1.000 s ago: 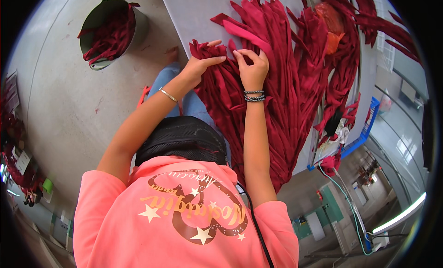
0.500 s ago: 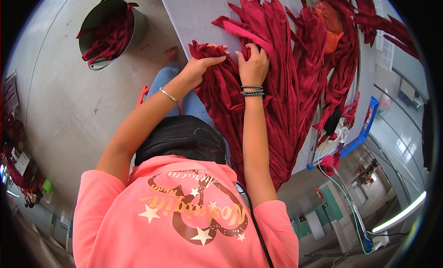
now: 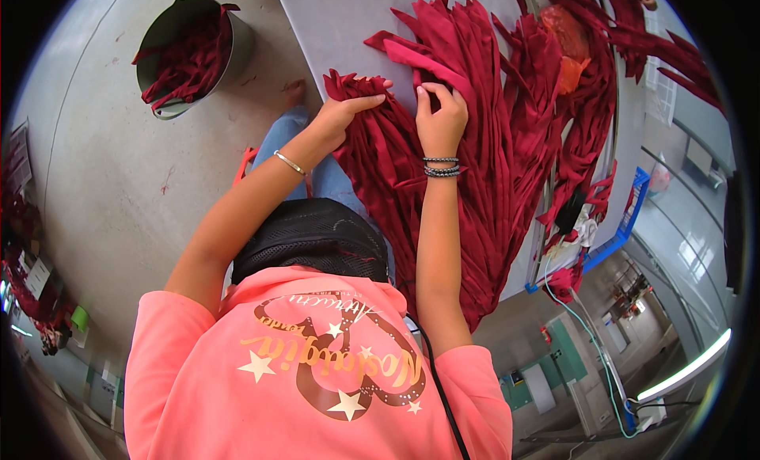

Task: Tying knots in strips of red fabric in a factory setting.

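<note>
A thick pile of dark red fabric strips (image 3: 491, 159) lies spread over a grey table (image 3: 340, 24) and hangs off its near edge. My left hand (image 3: 346, 112), a thin bangle on its wrist, grips the bunched left end of the pile. My right hand (image 3: 442, 121), with dark bead bracelets, pinches one folded red strip (image 3: 416, 55) on top of the pile. The two hands are close together, a few fingers' width apart.
A grey metal bucket (image 3: 237, 52) with more red strips stands on the concrete floor at upper left. An orange bag (image 3: 568, 40) sits among the fabric at the right. A blue crate (image 3: 625, 214) and cables lie beyond the table's right edge.
My right hand has slid slightly up along the folded strip and tightened its pinch. My left hand has shifted a little on the bunched end.
</note>
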Available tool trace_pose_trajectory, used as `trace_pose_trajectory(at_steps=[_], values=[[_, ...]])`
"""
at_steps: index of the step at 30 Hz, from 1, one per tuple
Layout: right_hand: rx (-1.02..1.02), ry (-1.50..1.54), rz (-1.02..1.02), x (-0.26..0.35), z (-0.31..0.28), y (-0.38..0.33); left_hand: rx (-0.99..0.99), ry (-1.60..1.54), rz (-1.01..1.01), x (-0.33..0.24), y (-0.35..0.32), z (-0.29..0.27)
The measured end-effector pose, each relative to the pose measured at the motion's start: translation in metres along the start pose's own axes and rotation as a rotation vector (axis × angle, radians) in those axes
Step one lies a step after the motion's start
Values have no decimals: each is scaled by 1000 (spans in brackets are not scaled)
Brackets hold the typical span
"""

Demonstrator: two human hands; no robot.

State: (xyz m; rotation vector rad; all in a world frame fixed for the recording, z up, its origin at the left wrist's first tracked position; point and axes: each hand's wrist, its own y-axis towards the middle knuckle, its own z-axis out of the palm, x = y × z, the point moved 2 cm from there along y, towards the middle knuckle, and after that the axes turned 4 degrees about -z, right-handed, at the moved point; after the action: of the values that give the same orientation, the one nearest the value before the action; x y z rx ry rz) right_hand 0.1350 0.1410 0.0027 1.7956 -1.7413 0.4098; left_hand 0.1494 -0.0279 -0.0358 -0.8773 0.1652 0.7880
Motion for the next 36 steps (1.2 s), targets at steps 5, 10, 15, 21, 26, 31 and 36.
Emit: trace_pose_trajectory(at_steps=[5, 10, 15, 21, 26, 31, 36], values=[[71, -313, -42, 25, -2, -4, -32, 3, 6, 5, 4, -8], [197, 7, -75, 11, 1, -5, -42, -88, -39, 4, 1, -4], [242, 90, -114, 3, -3, 0, -16, -45, 0, 1, -2, -4], [79, -36, -71, -3, -8, 2, -60, -16, 21, 0, -2, -2], [42, -391, -71, 1, 2, -1, -40, 22, -12, -4, -4, -2], [54, -311, 1, 1, -1, 3, -80, -42, -128, 3, -3, -7], [429, -93, -65, 46, -35, -1, 11, -71, -80, -3, -2, -5]])
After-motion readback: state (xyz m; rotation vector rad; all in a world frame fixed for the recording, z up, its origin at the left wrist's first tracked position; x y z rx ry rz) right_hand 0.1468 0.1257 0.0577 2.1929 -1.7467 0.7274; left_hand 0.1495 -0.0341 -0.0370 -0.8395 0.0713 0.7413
